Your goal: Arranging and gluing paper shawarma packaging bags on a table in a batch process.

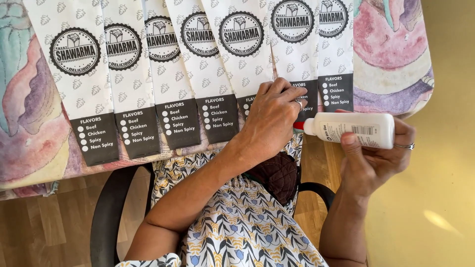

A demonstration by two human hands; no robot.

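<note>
L hand (271,118) flat, R hand (370,158) gripping

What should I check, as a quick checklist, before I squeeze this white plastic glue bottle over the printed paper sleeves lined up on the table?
1. Grip on the white plastic glue bottle: ok, the right hand wraps it, lying sideways.
2. Red nozzle tip aimed at the work: ok, it points toward the left hand.
3. Nozzle open: cannot tell, the tip is partly hidden behind the left hand.
4. Sleeve held down: ok, the left hand presses the black lower band of a white printed paper sleeve.
5. Row of sleeves in order: ok, they overlap side by side on the patterned tablecloth.
6. Glue already laid: cannot tell.
</note>
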